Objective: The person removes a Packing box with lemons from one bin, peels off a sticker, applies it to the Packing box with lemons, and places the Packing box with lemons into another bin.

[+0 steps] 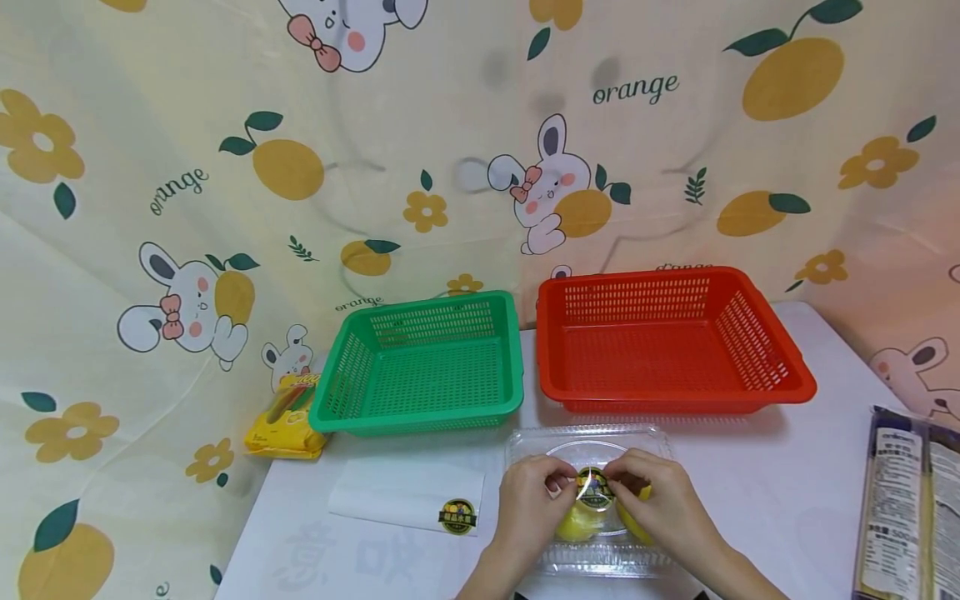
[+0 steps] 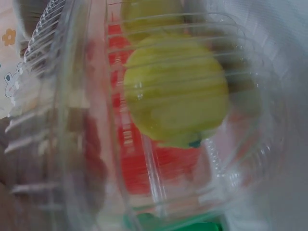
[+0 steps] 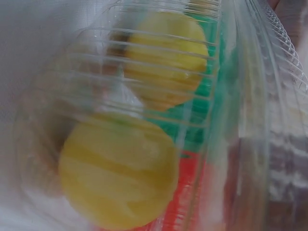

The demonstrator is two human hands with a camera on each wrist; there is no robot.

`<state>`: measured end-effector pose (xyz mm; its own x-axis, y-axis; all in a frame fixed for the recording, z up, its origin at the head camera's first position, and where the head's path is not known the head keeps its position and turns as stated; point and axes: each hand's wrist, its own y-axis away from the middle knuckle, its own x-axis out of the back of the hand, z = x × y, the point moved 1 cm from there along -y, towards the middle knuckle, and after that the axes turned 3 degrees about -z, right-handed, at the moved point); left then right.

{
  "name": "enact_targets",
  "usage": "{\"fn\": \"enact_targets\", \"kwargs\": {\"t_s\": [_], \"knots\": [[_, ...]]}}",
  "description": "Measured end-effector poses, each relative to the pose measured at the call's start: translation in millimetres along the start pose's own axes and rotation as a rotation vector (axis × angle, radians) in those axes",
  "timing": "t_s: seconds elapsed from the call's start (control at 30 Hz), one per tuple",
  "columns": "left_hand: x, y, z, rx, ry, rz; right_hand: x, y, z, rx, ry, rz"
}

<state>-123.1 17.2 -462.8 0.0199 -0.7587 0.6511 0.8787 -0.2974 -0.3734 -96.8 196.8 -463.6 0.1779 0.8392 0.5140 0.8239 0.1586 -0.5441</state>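
Observation:
A clear plastic clamshell box (image 1: 592, 435) lies on the table with yellow fruits (image 1: 577, 523) inside. Above its lid, a round dark sticker (image 1: 595, 487) with gold print is pinched at its left edge by my left hand (image 1: 531, 504). The sticker's right side is between the thumb and fingers of my right hand (image 1: 660, 500). Whether the sticker touches the lid, I cannot tell. Through the ribbed plastic wall, the left wrist view shows a yellow fruit (image 2: 175, 91), and the right wrist view a rounder yellow fruit (image 3: 120, 171). Both wrist views are blurred.
Left of the box lies a white backing sheet (image 1: 405, 492) bearing another sticker (image 1: 457, 517). Behind stand a green basket (image 1: 427, 417) and a red basket (image 1: 660, 400). A yellow packet (image 1: 288, 425) leans by the green basket; a printed bag (image 1: 896, 500) lies far right.

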Motion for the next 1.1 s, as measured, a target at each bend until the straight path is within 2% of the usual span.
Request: {"fn": "enact_targets", "kwargs": {"t_s": [0.17,0.37,0.47,0.57,0.67,0.77,0.83,0.93,1.1], "knots": [[0.3,-1.2,1.6,-0.031,-0.040,0.009,1.1,-0.6,-0.2,0.002,0.067,0.009],[0.0,-3.2,1.4,-0.076,-0.084,0.023,2.1,-0.1,2.6,0.057,0.237,0.065],[-0.9,-3.4,0.0,-0.101,-0.180,0.064,2.6,-0.3,4.4,0.062,0.283,0.077],[-2.9,-3.5,-2.5,-0.099,-0.300,0.085,4.1,0.0,6.3,0.011,0.340,0.070],[-4.3,-3.3,-4.6,-0.049,-0.342,0.014,6.4,1.0,8.0,-0.114,0.396,0.000],[-4.5,-2.5,-7.1,0.057,-0.263,-0.092,8.7,1.5,9.8,-0.266,0.405,-0.126],[-4.2,-2.4,-8.8,0.121,-0.202,-0.133,9.9,2.0,10.9,-0.348,0.399,-0.189],[-4.5,-3.0,-11.4,0.191,-0.174,-0.148,10.5,2.5,13.1,-0.407,0.417,-0.218],[-7.6,-5.3,-13.0,0.222,-0.286,-0.129,8.8,2.7,17.2,-0.426,0.468,-0.205]]}}
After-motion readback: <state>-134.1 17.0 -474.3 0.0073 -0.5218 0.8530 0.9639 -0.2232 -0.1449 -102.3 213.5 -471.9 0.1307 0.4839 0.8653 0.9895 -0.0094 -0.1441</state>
